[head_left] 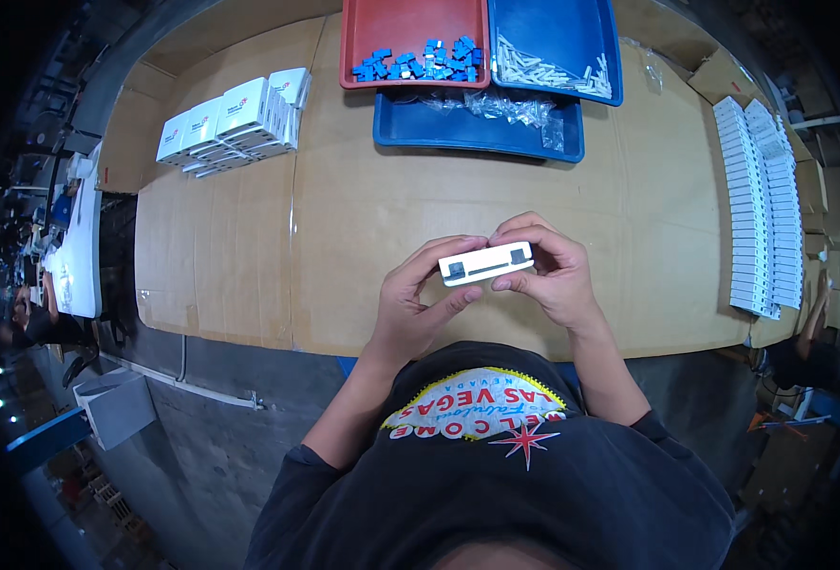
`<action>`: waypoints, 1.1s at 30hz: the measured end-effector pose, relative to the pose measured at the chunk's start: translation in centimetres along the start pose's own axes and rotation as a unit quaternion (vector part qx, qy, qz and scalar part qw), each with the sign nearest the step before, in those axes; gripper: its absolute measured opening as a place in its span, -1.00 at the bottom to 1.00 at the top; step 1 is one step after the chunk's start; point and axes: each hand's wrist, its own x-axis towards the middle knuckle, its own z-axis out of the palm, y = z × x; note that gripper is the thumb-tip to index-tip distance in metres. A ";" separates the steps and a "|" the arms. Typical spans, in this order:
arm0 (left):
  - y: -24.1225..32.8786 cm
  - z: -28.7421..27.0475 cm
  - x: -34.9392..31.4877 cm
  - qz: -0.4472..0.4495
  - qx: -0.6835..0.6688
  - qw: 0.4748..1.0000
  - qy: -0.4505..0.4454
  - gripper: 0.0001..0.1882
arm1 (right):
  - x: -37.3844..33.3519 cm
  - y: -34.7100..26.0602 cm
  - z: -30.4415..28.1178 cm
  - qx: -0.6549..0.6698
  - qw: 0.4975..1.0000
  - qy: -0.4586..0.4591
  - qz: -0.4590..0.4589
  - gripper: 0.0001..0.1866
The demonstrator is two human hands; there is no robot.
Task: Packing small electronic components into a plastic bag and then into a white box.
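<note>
Between my two hands, close in front of my chest and over the near part of the table, is a small flat white box [485, 263]. The side facing up has a dark slot along it and a dark square patch near each end. My left hand [418, 295] grips the box's left end, thumb below and fingers along the top. My right hand [555, 269] pinches the right end between thumb and fingers. Whatever the box holds is hidden.
Cardboard [363, 218] covers the table. Stacked white boxes [242, 106] stand back left; long rows of white boxes [750, 209] line the right. At the back, a red tray [348, 57] holds blue parts, a blue tray [613, 57] white sticks, and a lower blue tray [410, 139] clear plastic bags.
</note>
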 end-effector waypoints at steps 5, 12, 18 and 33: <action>-0.7 -0.2 -0.6 -0.020 0.012 1.000 -0.004 -0.60 | 0.0 -0.4 -0.2 -0.022 1.000 -0.018 0.013 -0.52; -1.0 -0.3 -0.8 -0.023 0.009 1.000 -0.003 -0.61 | 0.2 -0.3 -0.4 -0.045 0.999 -0.023 -0.008 -0.53; -0.8 -0.2 -0.6 -0.022 0.010 1.000 -0.009 -0.60 | 0.1 -0.1 -0.5 -0.082 0.996 -0.017 -0.030 -0.58; -0.6 0.4 -0.3 0.000 0.026 1.000 -0.008 -0.58 | -0.3 1.1 -0.7 -0.004 1.000 -0.002 -0.016 -0.57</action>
